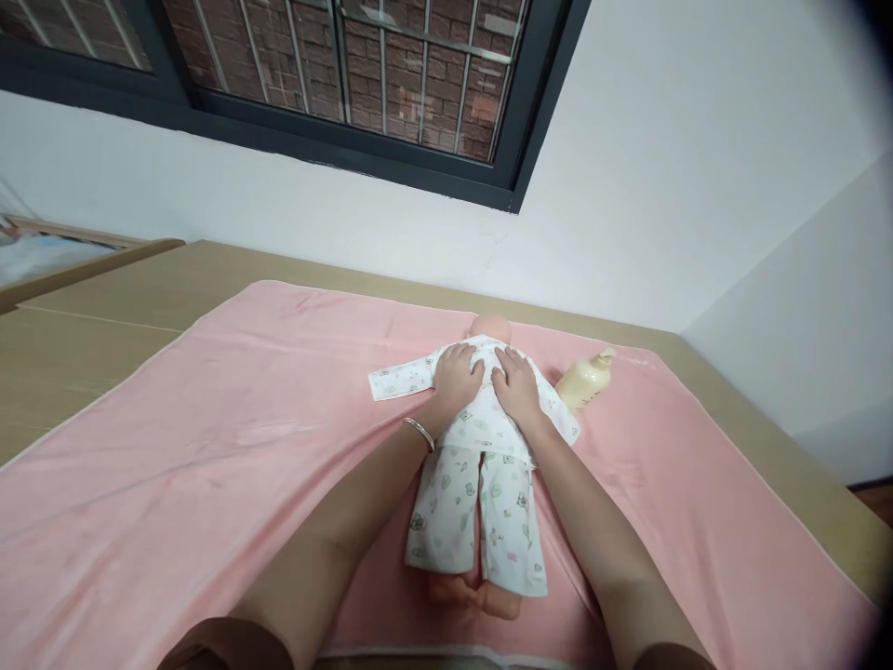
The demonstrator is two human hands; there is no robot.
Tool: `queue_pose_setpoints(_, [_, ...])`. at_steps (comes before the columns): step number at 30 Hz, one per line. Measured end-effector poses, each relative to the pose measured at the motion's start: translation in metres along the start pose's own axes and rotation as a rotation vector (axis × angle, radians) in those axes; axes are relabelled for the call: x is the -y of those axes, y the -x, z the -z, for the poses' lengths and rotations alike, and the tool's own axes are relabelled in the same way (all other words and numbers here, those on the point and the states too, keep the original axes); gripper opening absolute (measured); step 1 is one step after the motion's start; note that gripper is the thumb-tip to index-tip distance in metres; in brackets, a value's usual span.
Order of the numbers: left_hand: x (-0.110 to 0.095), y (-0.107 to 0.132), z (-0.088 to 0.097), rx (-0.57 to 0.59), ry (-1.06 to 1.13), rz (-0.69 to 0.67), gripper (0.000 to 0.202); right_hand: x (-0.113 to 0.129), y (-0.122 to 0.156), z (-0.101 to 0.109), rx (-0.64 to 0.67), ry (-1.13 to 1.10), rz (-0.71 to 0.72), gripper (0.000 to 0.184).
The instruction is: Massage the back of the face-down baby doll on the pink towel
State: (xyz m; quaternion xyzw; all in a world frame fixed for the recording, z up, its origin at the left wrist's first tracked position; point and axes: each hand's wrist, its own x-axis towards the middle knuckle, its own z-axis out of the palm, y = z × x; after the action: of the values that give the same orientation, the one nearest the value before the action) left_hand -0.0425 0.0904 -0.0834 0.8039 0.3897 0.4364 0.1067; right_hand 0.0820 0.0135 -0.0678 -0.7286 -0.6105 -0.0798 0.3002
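Note:
A baby doll [488,419] lies face down on a pink blanket [209,447], its head at the far end and its bare feet toward me. It wears a white patterned top and matching trousers [453,512]. My left hand [457,377] rests on the left side of its upper back, fingers stretched out and a silver bangle on the wrist. On the right side of the back lies my right hand [517,386], also flat with fingers extended. The palms are hidden. A pale yellow bottle [584,380] lies tilted just beyond the doll's right sleeve.
The blanket covers much of a wooden tabletop [139,279]. A white wall [606,186] with a dark-framed, barred window [349,130] stands behind it. At the far left is a wooden-edged surface with something pale blue [48,256] on it.

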Motion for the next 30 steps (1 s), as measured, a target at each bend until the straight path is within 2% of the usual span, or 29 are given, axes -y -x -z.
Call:
queue_pose_setpoints(3, [0.005,-0.004,-0.002,0.085,0.012,-0.025,0.034,-0.008,-0.003,-0.004,0.033,-0.026,0.048,0.050])
queue_pose_setpoints(7, [0.007,-0.006,-0.001,0.107,0.079,-0.066,0.034,-0.010,-0.003,-0.006,-0.001,-0.080,0.067,0.046])
queue_pose_setpoints(11, [0.003,-0.005,0.002,0.073,0.092,-0.094,0.028,-0.005,0.000,-0.005,-0.083,-0.113,0.058,0.038])
queue_pose_setpoints(19, [-0.002,0.004,-0.001,-0.072,-0.041,-0.098,0.021,0.013,0.011,0.004,-0.243,-0.050,-0.036,0.029])
queue_pose_setpoints(24, [-0.003,0.005,-0.002,-0.102,-0.069,-0.033,0.021,0.016,0.011,0.007,-0.223,-0.033,-0.092,0.028])
queue_pose_setpoints(30, [-0.004,0.004,-0.001,-0.085,-0.062,0.006,0.019,0.017,0.010,0.009,-0.170,-0.054,-0.107,0.033])
